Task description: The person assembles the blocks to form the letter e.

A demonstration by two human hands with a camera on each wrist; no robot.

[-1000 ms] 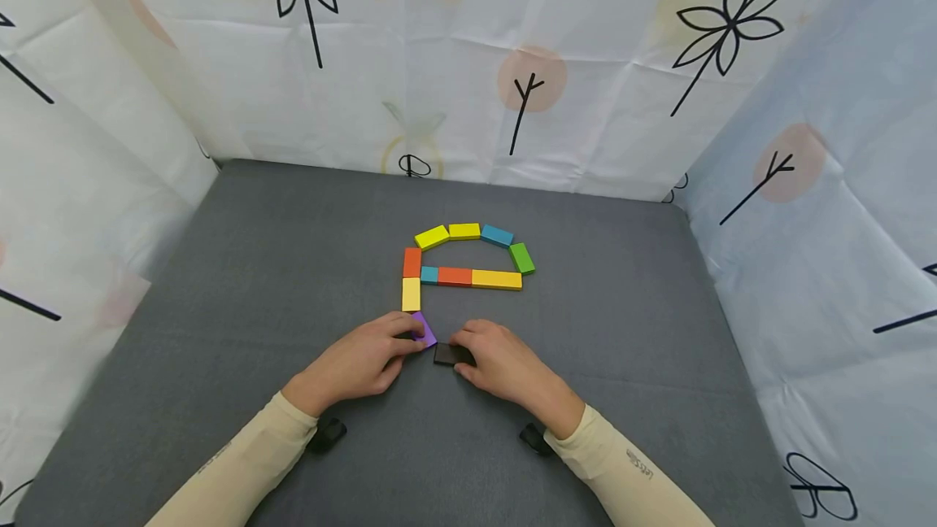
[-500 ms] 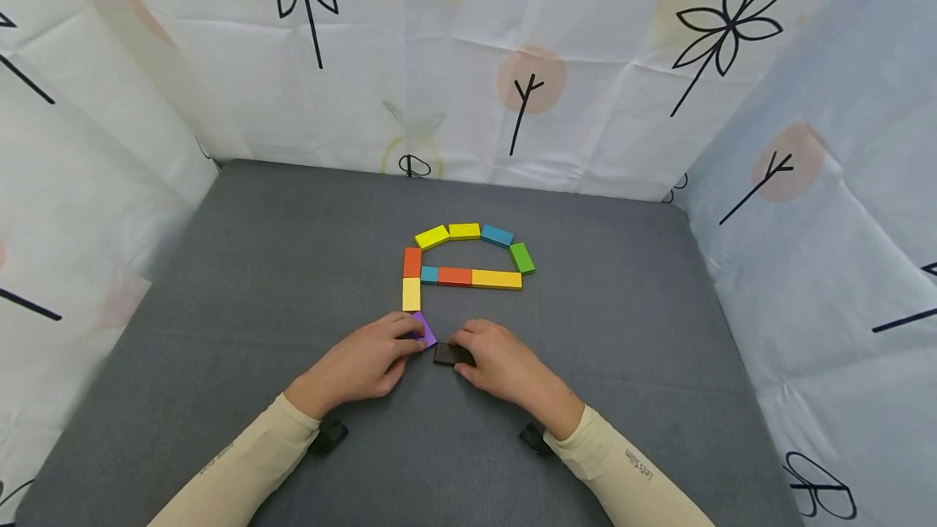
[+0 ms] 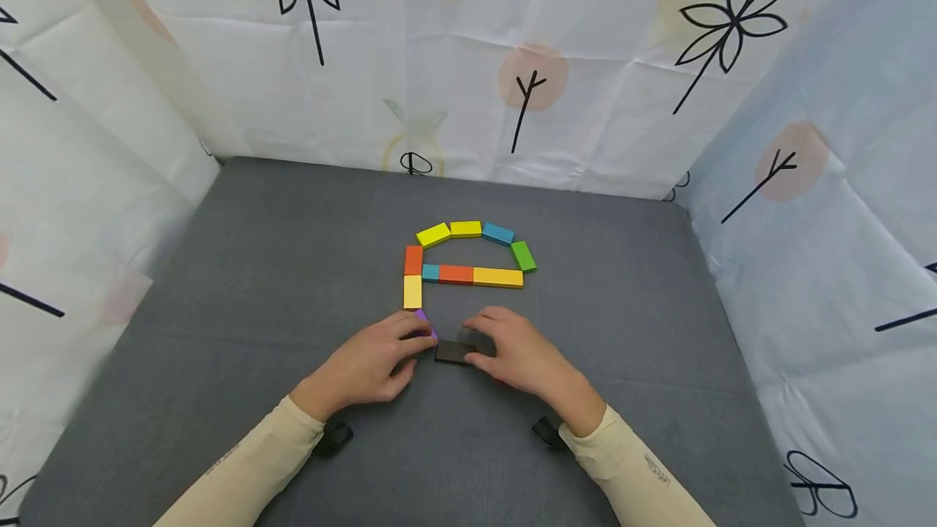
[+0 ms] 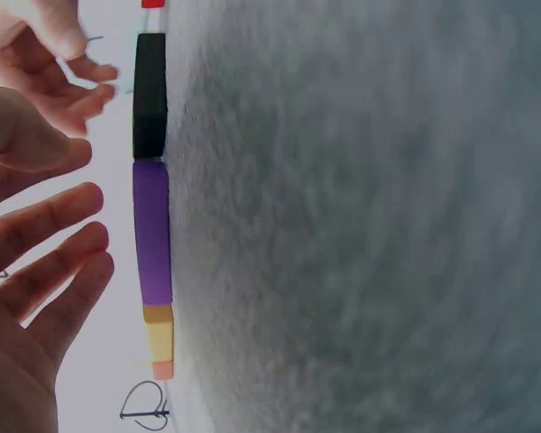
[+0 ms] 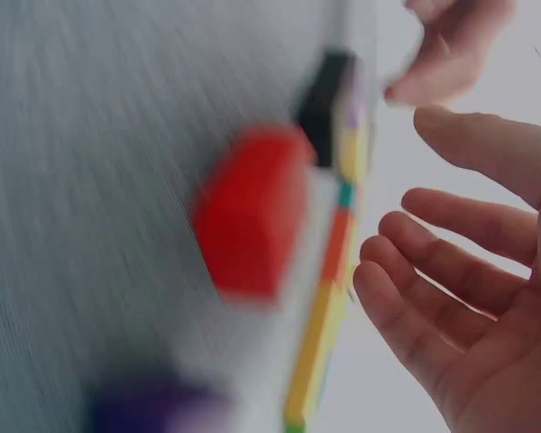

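Over the purple block [image 4: 153, 234] my left hand [image 3: 369, 364] hovers with relaxed fingers; the left wrist view shows a gap between fingertips and block. The head view leaves just a sliver of purple visible. End to end with it lies a black block [image 3: 452, 352], slanting away to the right. My right hand [image 3: 523, 354] is by the black block's right end, fingers loosely spread and holding nothing. Beneath that hand, a red block [image 5: 252, 212] and a dark purple block [image 5: 158, 406] show blurred in the right wrist view; the hand mostly hides them from the head view.
Beyond the hands, flat blocks form a loop: an orange-red block [image 3: 413, 260], a pale yellow one [image 3: 413, 292], a long yellow one [image 3: 498, 277], a green one [image 3: 523, 256] and several others. Patterned white cloth [image 3: 454, 63] walls the grey table [image 3: 307, 234].
My right hand has let go of the black block and shifted right, its fingers spreading. My left fingers have lifted off the purple block. The blocks stay in place.
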